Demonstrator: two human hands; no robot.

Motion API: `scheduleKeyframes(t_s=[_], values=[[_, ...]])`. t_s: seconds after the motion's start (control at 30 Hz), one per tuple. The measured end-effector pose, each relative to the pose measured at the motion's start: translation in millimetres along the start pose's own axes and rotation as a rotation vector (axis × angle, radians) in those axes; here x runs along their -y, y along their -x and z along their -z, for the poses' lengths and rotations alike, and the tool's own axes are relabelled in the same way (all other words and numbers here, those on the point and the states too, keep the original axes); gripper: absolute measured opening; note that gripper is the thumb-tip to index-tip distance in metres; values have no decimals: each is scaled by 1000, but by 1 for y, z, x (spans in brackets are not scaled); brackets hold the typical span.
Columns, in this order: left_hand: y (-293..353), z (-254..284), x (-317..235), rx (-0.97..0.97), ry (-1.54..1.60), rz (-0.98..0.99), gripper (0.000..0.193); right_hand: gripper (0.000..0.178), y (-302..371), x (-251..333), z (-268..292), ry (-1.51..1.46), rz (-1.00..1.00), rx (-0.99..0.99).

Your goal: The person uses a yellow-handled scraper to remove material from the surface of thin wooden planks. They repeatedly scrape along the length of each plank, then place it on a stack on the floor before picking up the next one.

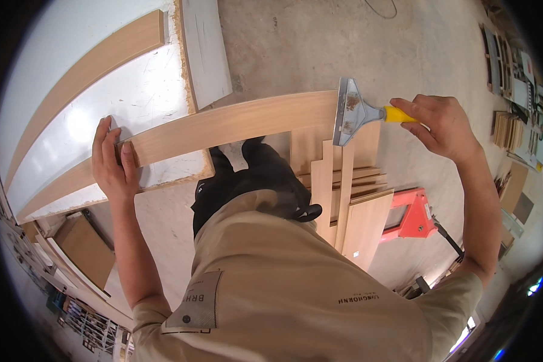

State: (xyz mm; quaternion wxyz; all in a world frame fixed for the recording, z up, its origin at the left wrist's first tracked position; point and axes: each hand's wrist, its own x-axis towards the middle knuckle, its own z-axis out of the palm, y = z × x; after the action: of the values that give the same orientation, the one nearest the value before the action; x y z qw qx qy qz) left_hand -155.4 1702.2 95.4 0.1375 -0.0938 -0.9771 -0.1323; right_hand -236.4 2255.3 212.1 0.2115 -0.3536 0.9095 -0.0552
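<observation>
A long wood-grain board (223, 123) lies across the white worktable (157, 90), its right end jutting out past the table edge. My left hand (113, 158) rests on this board, fingers spread and slightly bent over it. In my right hand (443, 123) is a scraper (351, 113) with a wide metal head and a yellow handle, gripped by the handle. The scraper's blade edge stands at the board's right end; whether it touches cannot be made out. A second wood-grain board (96, 63) lies farther back on the table.
Wood-grain panels (365, 223) are stacked to the right of my legs, beside a red pallet jack (411, 217). Brown sheets (507, 130) lean at the far right. Below the table at left is a brown panel (81, 250). Concrete floor (283, 48) lies beyond.
</observation>
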Motion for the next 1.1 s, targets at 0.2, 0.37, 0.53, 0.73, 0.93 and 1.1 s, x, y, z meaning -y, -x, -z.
scheduleKeyframes(t_s=[0.2,0.37,0.53,0.73,0.93,1.1], values=[[2,2,-2,1,8,4,21,46,-19,10,2,17,74,-2],[-1,0,-1,-20,25,-6,20,48,-15,2,21,67,94,36],[-1,1,-2,-28,14,-1,20,45,-16,0,24,78,83,26],[1,-1,-2,-33,27,7,20,42,-23,-4,29,79,67,74],[1,0,0,-26,14,2,19,42,-28,-7,35,106,89,112],[1,0,-1,-22,8,1,19,43,-32,-5,33,97,95,114]])
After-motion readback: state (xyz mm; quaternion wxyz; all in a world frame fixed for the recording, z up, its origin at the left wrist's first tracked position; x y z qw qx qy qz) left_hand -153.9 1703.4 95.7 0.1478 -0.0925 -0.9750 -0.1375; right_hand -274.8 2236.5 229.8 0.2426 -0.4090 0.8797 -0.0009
